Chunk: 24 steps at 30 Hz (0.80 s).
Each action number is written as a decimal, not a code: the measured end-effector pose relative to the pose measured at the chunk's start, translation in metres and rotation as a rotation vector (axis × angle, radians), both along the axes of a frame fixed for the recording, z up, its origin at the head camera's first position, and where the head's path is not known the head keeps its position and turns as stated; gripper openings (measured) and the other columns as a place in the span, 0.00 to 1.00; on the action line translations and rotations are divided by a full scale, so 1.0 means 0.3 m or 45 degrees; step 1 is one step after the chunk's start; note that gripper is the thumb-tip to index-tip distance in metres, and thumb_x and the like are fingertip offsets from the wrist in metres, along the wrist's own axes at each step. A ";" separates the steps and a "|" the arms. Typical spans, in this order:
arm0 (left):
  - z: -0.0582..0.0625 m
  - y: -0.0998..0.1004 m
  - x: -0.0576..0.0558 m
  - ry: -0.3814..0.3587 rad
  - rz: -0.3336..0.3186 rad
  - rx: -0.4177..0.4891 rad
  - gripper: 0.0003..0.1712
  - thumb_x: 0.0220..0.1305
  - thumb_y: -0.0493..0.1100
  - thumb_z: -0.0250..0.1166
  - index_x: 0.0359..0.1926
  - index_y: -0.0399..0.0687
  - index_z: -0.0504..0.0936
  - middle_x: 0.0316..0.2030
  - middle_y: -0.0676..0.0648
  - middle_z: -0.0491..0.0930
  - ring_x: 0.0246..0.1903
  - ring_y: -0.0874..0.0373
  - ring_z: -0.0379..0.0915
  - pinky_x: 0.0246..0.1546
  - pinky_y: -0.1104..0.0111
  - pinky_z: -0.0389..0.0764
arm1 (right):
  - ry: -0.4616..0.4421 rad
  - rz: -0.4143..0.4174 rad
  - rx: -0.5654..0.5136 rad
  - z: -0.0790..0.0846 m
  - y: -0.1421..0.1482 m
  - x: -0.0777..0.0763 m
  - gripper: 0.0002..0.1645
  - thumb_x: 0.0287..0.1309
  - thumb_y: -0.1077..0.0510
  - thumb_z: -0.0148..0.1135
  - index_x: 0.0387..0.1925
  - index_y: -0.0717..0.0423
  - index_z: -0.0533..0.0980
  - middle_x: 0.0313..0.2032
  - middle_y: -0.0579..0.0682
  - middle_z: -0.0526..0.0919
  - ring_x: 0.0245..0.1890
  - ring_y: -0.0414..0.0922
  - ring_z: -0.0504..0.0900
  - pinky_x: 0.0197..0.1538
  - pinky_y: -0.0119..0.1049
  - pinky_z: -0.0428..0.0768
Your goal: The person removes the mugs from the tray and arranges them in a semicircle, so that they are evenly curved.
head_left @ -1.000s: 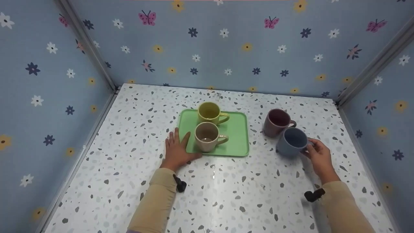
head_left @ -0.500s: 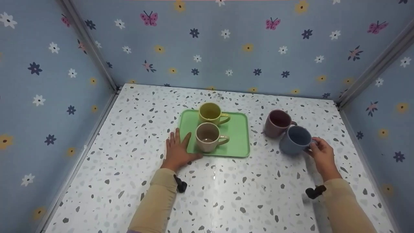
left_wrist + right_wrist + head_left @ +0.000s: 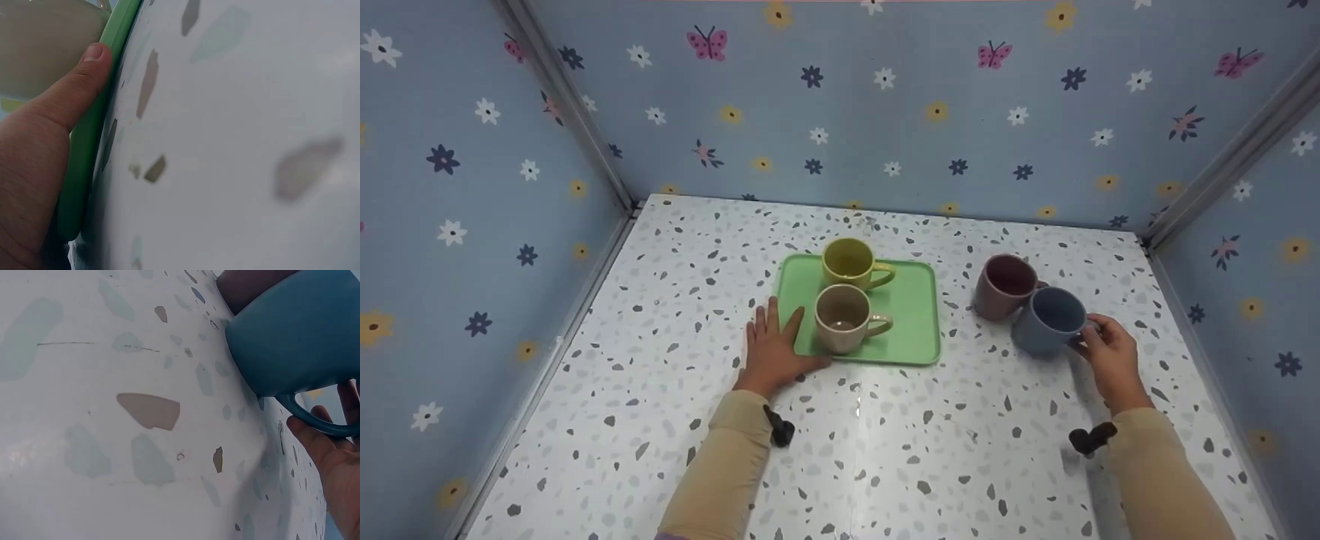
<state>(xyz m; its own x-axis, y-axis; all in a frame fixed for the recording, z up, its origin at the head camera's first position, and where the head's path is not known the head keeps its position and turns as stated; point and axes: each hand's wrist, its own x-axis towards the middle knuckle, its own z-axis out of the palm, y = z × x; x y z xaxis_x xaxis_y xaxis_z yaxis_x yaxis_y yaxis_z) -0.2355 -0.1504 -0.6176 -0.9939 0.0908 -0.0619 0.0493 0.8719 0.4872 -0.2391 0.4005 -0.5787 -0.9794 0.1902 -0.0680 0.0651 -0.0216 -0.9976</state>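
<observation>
My right hand (image 3: 1112,361) pinches the handle of a blue mug (image 3: 1044,330); in the right wrist view fingers and thumb meet around the handle (image 3: 315,422). Just behind it, a maroon mug (image 3: 997,296) stands on the table. With fingers spread, my left hand (image 3: 772,360) rests at the near left corner of a green tray (image 3: 911,315). In the left wrist view the thumb lies against the tray's rim (image 3: 93,146). On the tray stand a yellow mug (image 3: 840,274) and, nearer me, a beige mug (image 3: 836,334), handles pointing right.
The speckled white table (image 3: 915,450) is enclosed by blue flowered panels (image 3: 885,112) at the back and both sides. Metal corner posts (image 3: 570,105) stand at the back corners. Table surface lies between the tray and the maroon mug.
My right hand and the blue mug have shifted slightly right and away from me, beside the maroon mug. The left hand, tray and its mugs stay put.
</observation>
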 end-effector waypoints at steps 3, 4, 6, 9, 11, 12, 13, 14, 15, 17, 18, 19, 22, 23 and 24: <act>0.002 -0.001 -0.003 -0.001 -0.002 0.009 0.68 0.45 0.81 0.67 0.80 0.57 0.53 0.79 0.35 0.27 0.77 0.34 0.21 0.74 0.41 0.28 | -0.024 -0.015 0.004 0.001 0.004 -0.006 0.11 0.74 0.62 0.53 0.54 0.58 0.73 0.49 0.47 0.77 0.50 0.39 0.78 0.53 0.30 0.82; 0.002 -0.001 -0.003 -0.001 -0.002 0.012 0.68 0.45 0.81 0.67 0.80 0.57 0.53 0.79 0.35 0.27 0.77 0.34 0.21 0.74 0.41 0.28 | -0.029 -0.016 0.004 0.001 0.006 -0.008 0.11 0.74 0.62 0.53 0.54 0.58 0.73 0.49 0.46 0.78 0.50 0.39 0.78 0.53 0.31 0.83; 0.002 -0.001 -0.004 0.009 -0.004 0.008 0.68 0.45 0.80 0.67 0.80 0.56 0.54 0.79 0.35 0.28 0.77 0.33 0.22 0.74 0.41 0.29 | -0.038 -0.006 0.002 0.000 0.010 -0.008 0.11 0.75 0.62 0.53 0.54 0.57 0.73 0.49 0.46 0.77 0.50 0.38 0.78 0.54 0.31 0.82; -0.003 -0.002 -0.003 0.011 -0.003 -0.007 0.68 0.45 0.81 0.67 0.80 0.57 0.54 0.79 0.35 0.28 0.77 0.33 0.23 0.74 0.41 0.30 | -0.051 0.010 0.002 -0.001 0.012 -0.005 0.12 0.75 0.62 0.52 0.56 0.57 0.72 0.50 0.46 0.77 0.51 0.38 0.78 0.54 0.31 0.82; -0.007 -0.003 -0.002 0.016 -0.004 -0.007 0.68 0.45 0.81 0.67 0.80 0.57 0.54 0.79 0.35 0.28 0.77 0.33 0.23 0.74 0.41 0.30 | -0.066 0.013 0.007 0.000 0.013 0.000 0.13 0.75 0.61 0.52 0.57 0.57 0.71 0.51 0.45 0.77 0.52 0.38 0.77 0.55 0.31 0.82; -0.009 -0.003 0.000 0.017 -0.004 -0.003 0.68 0.45 0.81 0.67 0.80 0.57 0.54 0.79 0.35 0.28 0.77 0.33 0.23 0.74 0.41 0.30 | -0.077 0.011 0.013 0.001 0.012 0.003 0.14 0.76 0.60 0.52 0.58 0.57 0.71 0.52 0.45 0.77 0.53 0.38 0.77 0.55 0.31 0.81; -0.012 -0.003 0.000 0.015 -0.001 0.003 0.68 0.44 0.81 0.67 0.80 0.57 0.54 0.80 0.35 0.28 0.77 0.33 0.23 0.74 0.41 0.30 | -0.085 0.009 0.018 0.001 0.012 0.005 0.14 0.76 0.60 0.52 0.58 0.56 0.71 0.52 0.45 0.76 0.54 0.39 0.76 0.56 0.31 0.81; -0.014 -0.003 0.000 0.018 -0.001 0.013 0.68 0.44 0.81 0.67 0.80 0.56 0.55 0.80 0.35 0.29 0.77 0.33 0.23 0.74 0.41 0.30 | -0.096 0.007 0.018 0.001 0.012 0.007 0.15 0.76 0.59 0.52 0.59 0.56 0.70 0.53 0.45 0.76 0.54 0.39 0.76 0.56 0.31 0.81; -0.015 -0.003 0.001 0.019 0.000 0.019 0.68 0.44 0.81 0.68 0.80 0.56 0.55 0.80 0.35 0.29 0.77 0.33 0.23 0.74 0.41 0.30 | -0.102 0.004 0.021 0.000 0.012 0.009 0.15 0.76 0.59 0.52 0.59 0.56 0.70 0.53 0.45 0.75 0.55 0.39 0.75 0.57 0.31 0.81; -0.015 -0.003 0.002 0.022 -0.002 0.028 0.68 0.44 0.80 0.68 0.80 0.55 0.55 0.80 0.35 0.29 0.77 0.33 0.23 0.74 0.41 0.30 | -0.101 0.004 0.046 -0.002 0.011 0.009 0.15 0.76 0.58 0.51 0.59 0.55 0.70 0.54 0.44 0.75 0.55 0.38 0.76 0.58 0.32 0.80; -0.014 -0.003 0.001 0.023 -0.001 0.027 0.68 0.44 0.80 0.68 0.80 0.56 0.55 0.80 0.35 0.29 0.77 0.34 0.23 0.74 0.41 0.30 | -0.094 0.005 0.048 -0.003 0.010 0.008 0.15 0.76 0.59 0.51 0.59 0.55 0.70 0.53 0.45 0.75 0.54 0.38 0.76 0.58 0.32 0.80; -0.014 -0.004 0.001 0.024 0.000 0.025 0.68 0.44 0.81 0.68 0.80 0.56 0.55 0.80 0.35 0.29 0.77 0.34 0.22 0.74 0.41 0.30 | -0.085 0.010 0.044 -0.004 0.009 0.006 0.15 0.76 0.59 0.51 0.59 0.56 0.70 0.53 0.45 0.75 0.54 0.38 0.76 0.58 0.32 0.80; -0.011 -0.005 -0.002 0.023 0.000 0.021 0.68 0.43 0.81 0.68 0.80 0.57 0.55 0.80 0.35 0.28 0.77 0.34 0.22 0.75 0.41 0.29 | -0.060 0.025 0.030 -0.005 0.007 0.001 0.14 0.76 0.60 0.50 0.59 0.57 0.69 0.51 0.46 0.76 0.52 0.38 0.76 0.57 0.31 0.81; -0.010 -0.005 -0.003 0.025 0.001 0.019 0.68 0.43 0.81 0.68 0.80 0.57 0.55 0.80 0.36 0.28 0.77 0.34 0.22 0.75 0.42 0.29 | -0.055 0.029 0.016 -0.004 0.006 0.000 0.14 0.76 0.60 0.50 0.59 0.57 0.70 0.51 0.46 0.75 0.52 0.38 0.76 0.56 0.31 0.81; -0.009 -0.006 -0.005 0.026 0.002 0.020 0.68 0.43 0.81 0.68 0.80 0.57 0.55 0.80 0.36 0.28 0.77 0.34 0.22 0.75 0.42 0.29 | -0.052 0.031 0.003 -0.003 0.006 -0.002 0.14 0.76 0.60 0.50 0.58 0.57 0.70 0.50 0.46 0.75 0.52 0.38 0.76 0.56 0.30 0.81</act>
